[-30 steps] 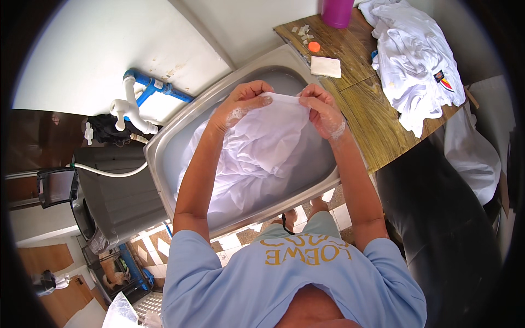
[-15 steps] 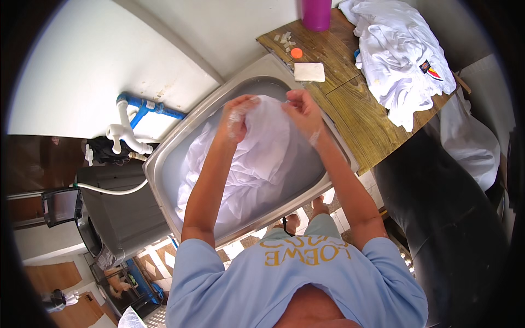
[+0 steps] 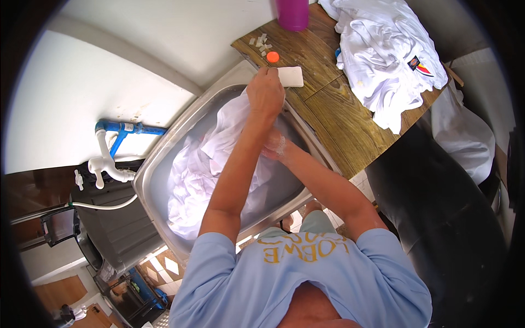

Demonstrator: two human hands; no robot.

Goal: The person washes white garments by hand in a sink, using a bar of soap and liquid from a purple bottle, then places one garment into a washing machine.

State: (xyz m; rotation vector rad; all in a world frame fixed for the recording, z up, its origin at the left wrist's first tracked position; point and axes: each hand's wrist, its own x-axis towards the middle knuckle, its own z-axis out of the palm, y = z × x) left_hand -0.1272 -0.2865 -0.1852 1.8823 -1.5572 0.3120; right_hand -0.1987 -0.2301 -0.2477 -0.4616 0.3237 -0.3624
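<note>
A wet white cloth (image 3: pixel 210 158) lies bunched in cloudy water inside a grey metal basin (image 3: pixel 150 210). At the basin's far right, my left hand (image 3: pixel 266 92) is closed at the cloth's upper end, its knuckles up and the gripped part hidden. It is close beside a white rectangular bar (image 3: pixel 291 77) that looks like soap, at the edge of the wooden tabletop (image 3: pixel 336 123). My right hand (image 3: pixel 273 145), with suds on the wrist, is low against the cloth. My left forearm crosses over it and covers its fingers.
On the tabletop are an orange cap (image 3: pixel 272 57), small pale pieces (image 3: pixel 261 42), a purple container (image 3: pixel 293 13) and a heap of white clothes (image 3: pixel 383 60). A white tap (image 3: pixel 104 164) on blue pipe stands left of the basin. Black material (image 3: pixel 432 224) hangs at right.
My left hand has moved right and up, toward the white bar. My right hand has come down and left, beneath my left forearm. The cloth's raised part has sunk and bunched up.
</note>
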